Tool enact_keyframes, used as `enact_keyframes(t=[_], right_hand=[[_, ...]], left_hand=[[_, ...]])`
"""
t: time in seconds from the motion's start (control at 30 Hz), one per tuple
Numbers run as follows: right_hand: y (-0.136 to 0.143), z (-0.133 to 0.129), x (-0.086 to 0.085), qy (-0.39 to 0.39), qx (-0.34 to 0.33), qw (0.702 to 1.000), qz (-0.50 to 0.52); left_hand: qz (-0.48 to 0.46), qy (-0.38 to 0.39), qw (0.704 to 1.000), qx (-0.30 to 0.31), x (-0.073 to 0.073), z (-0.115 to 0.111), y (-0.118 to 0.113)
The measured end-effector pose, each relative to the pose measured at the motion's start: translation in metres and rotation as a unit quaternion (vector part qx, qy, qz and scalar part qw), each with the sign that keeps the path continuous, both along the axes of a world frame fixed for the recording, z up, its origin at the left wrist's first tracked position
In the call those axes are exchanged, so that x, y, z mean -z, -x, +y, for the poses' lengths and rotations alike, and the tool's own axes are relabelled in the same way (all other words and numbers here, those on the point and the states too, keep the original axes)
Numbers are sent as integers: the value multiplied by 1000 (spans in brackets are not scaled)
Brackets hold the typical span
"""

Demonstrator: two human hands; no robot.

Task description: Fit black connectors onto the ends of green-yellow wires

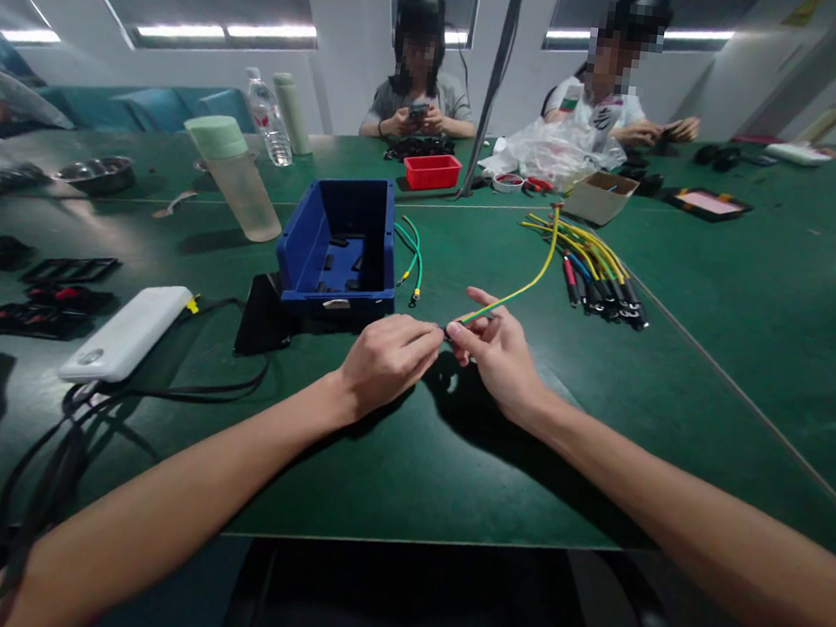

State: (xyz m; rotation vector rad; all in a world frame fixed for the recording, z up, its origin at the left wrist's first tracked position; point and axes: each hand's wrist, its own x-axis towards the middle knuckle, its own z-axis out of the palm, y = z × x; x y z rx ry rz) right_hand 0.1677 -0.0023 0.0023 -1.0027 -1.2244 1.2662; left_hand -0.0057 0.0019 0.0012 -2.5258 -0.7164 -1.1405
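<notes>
A yellow-green wire (527, 288) rises from between my hands and curves up to the right. My right hand (498, 355) pinches its lower end between thumb and fingers. My left hand (392, 356) is closed at the same end, its fingertips on a small dark piece that is mostly hidden. Just beyond my left hand stands a blue bin (335, 304) with several small black pieces inside. Two green wires (418, 258) with ring ends lie beside the bin. To the right is a bundle of yellow wires (597, 259) with black sleeves.
At the left are a white power bank (130, 333) with black cables, black parts and a green-lidded bottle (240, 188). Farther back are a red tray (432, 172), a cardboard box (598, 199), plastic bags and a metal pole. Two people sit across the green table (730, 289).
</notes>
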Motion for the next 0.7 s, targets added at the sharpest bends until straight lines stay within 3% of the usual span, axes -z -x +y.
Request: enact_keyframes(t=[0.17,0.37,0.7], right_hand=[[2,-1,3,-42,45,998,-27],[3,0,8,-70,36,995,-63],[0,8,12,-61,6,993,-100]], left_hand=[[41,-33,998,-32,1,1,-4],[74,-49,993,-72,-1,-1,-6],[60,95,990,-86,1,-6,-5]])
